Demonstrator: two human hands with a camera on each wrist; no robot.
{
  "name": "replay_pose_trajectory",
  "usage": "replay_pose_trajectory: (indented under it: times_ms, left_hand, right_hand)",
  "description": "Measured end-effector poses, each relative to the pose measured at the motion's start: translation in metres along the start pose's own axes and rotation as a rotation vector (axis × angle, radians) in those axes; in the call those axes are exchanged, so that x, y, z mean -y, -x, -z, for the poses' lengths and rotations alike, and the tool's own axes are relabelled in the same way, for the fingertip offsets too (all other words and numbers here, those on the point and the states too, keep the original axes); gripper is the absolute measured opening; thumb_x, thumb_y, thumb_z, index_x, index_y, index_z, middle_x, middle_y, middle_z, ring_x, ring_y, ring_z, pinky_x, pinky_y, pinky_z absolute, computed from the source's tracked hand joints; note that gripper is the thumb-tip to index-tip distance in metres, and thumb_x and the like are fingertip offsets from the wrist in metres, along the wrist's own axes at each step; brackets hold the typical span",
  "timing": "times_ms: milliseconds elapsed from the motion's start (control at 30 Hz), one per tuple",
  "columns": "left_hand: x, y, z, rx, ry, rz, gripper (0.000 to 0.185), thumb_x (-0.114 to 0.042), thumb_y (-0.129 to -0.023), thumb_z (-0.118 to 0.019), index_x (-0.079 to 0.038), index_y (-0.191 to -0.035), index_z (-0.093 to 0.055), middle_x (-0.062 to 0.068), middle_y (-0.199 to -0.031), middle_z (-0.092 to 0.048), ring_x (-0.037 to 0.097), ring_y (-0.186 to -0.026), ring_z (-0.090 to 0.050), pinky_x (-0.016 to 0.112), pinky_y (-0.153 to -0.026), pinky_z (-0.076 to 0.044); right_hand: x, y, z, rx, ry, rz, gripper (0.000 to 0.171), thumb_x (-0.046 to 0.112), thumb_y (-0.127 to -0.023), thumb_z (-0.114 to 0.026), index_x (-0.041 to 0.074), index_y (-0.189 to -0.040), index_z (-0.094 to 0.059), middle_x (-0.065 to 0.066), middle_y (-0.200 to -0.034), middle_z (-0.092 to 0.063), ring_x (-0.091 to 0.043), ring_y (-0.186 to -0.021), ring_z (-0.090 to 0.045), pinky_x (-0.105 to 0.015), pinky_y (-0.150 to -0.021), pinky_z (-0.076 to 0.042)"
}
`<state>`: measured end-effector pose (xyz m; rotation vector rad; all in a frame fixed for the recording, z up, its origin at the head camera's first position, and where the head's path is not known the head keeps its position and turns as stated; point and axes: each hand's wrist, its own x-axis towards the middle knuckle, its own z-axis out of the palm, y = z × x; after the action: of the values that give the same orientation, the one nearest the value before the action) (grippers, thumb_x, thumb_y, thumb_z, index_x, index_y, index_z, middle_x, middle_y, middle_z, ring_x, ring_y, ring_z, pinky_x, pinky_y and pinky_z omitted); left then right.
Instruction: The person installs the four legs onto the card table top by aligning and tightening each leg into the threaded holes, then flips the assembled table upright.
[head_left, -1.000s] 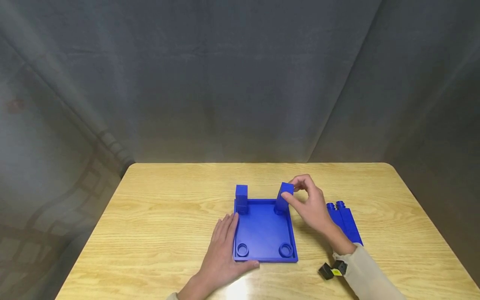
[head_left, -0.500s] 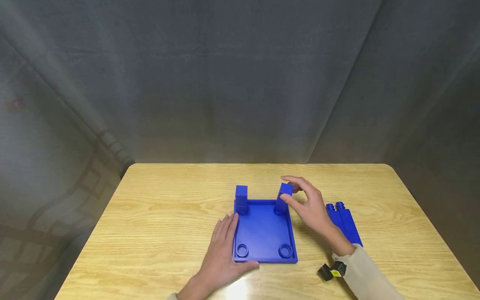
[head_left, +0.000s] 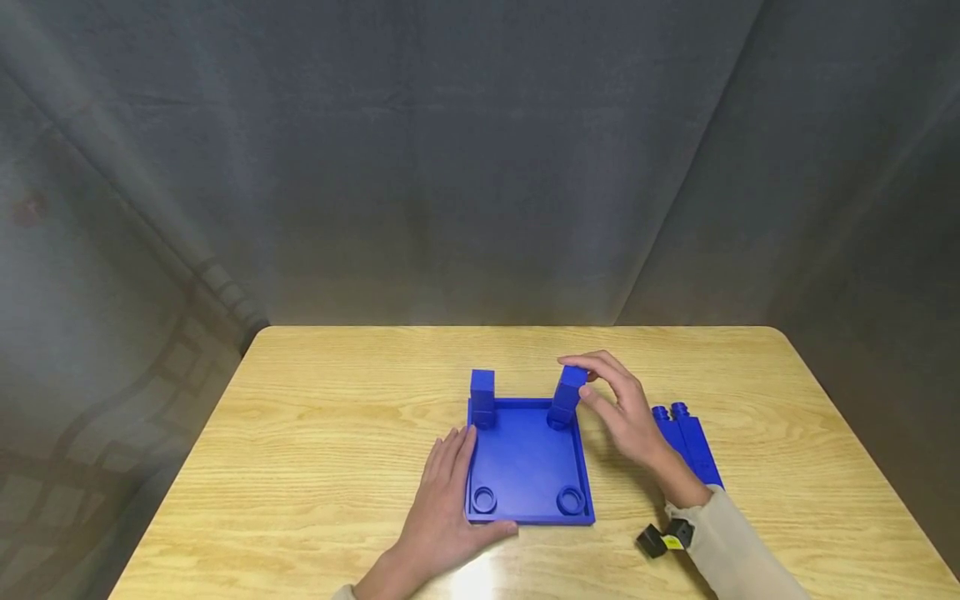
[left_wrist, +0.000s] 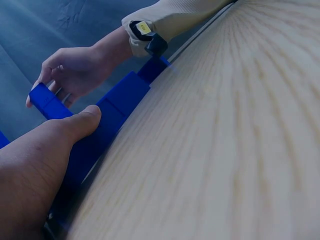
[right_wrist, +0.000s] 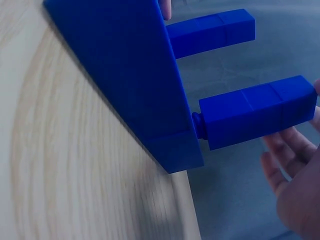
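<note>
A square blue plastic panel with a raised rim lies on the table, with round sockets at its two near corners. My left hand rests against its left side, fingers straight and thumb along the front edge. At the far left corner stands a blue square leg. Another blue leg stands at the far right corner, leaning slightly; part of its threaded end shows between it and the panel. My right hand holds this leg near its top, index finger across the back and thumb on the right side.
Two more blue legs with threaded ends lie side by side on the wooden table, right of the panel and partly behind the right forearm. A black wrist camera hangs at the right cuff. A grey curtain stands behind the table.
My right thumb has slid from the front of the far right leg to its right side, and the index finger now reaches over its back. The left hand and panel have stayed put.
</note>
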<state>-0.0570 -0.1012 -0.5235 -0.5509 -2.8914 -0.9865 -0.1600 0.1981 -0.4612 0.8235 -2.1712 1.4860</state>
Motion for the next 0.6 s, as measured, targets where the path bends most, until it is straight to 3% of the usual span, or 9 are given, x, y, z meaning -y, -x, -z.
replay_pose_trajectory:
  times_ms: [233,500,600]
  left_hand:
    - [0.0005,0.0005,-0.0001,-0.001,0.009,0.004,0.135,-0.078,-0.080,-0.084,-0.010,-0.178,-0.020,0.022,-0.179,-0.032,0.044,-0.167,-0.025,0.062,-0.135,-0.020]
    - [0.0009,-0.0004,-0.0004,-0.015,0.005,-0.011,0.135,-0.077,-0.080,-0.085,-0.009,-0.178,-0.021,0.022,-0.178,-0.033,0.043,-0.167,-0.026,0.061,-0.136,-0.020]
    - [0.0009,-0.0006,-0.0003,-0.020,-0.001,-0.018,0.135,-0.076,-0.080,-0.085,-0.008,-0.178,-0.021,0.022,-0.178,-0.034,0.043,-0.166,-0.027,0.060,-0.136,-0.020]
  right_hand:
    - [-0.0006,0.0013,-0.0017,-0.004,-0.002,-0.038,0.043,-0.013,-0.098,-0.067,0.002,-0.138,-0.072,-0.017,-0.128,-0.073,-0.008,-0.119,-0.064,-0.020,-0.102,-0.049]
    - [0.0015,0.0049,-0.0045,-0.050,0.033,-0.192,0.035,-0.007,-0.096,-0.079,0.002,-0.127,-0.067,-0.001,-0.117,-0.070,-0.008,-0.105,-0.063,-0.030,-0.093,-0.054]
    - [0.0031,0.0049,-0.0066,-0.071,0.026,-0.225,0.034,-0.006,-0.094,-0.082,0.001,-0.123,-0.065,0.001,-0.115,-0.068,-0.009,-0.102,-0.063,-0.027,-0.091,-0.054]
